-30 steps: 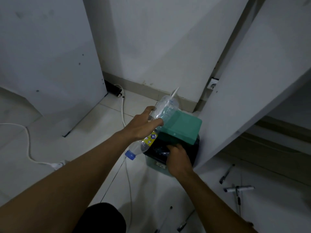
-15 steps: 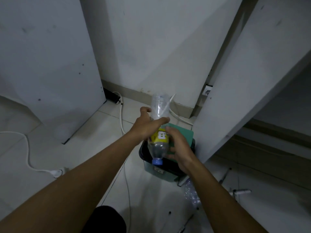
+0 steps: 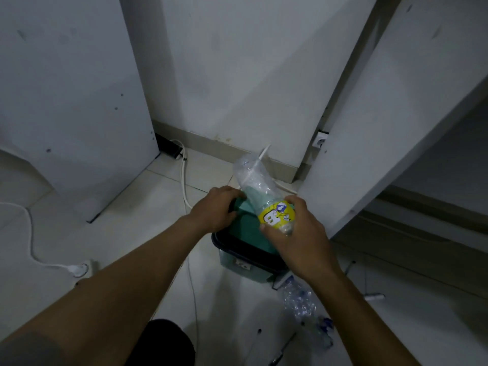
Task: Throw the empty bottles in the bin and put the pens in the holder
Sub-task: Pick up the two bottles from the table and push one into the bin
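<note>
My right hand grips a clear empty bottle with a yellow label by its neck end, bottom pointing up and away, over the bin. The small green bin with a dark liner stands on the floor by the wall. My left hand rests on the bin's green lid at its far left edge. A second crumpled clear bottle lies on the floor just right of the bin. Pens lie scattered on the floor: a white one at right, a dark one near the bottom.
A white cabinet panel leans close on the bin's right. Another white panel stands at left. A white cable runs past the bin, and a plug lies on the tiles at left. A wall socket sits behind.
The bottle passed from my left hand to my right hand. My left hand dropped onto the bin's lid. The bottle tilted so its bottom leans away.
</note>
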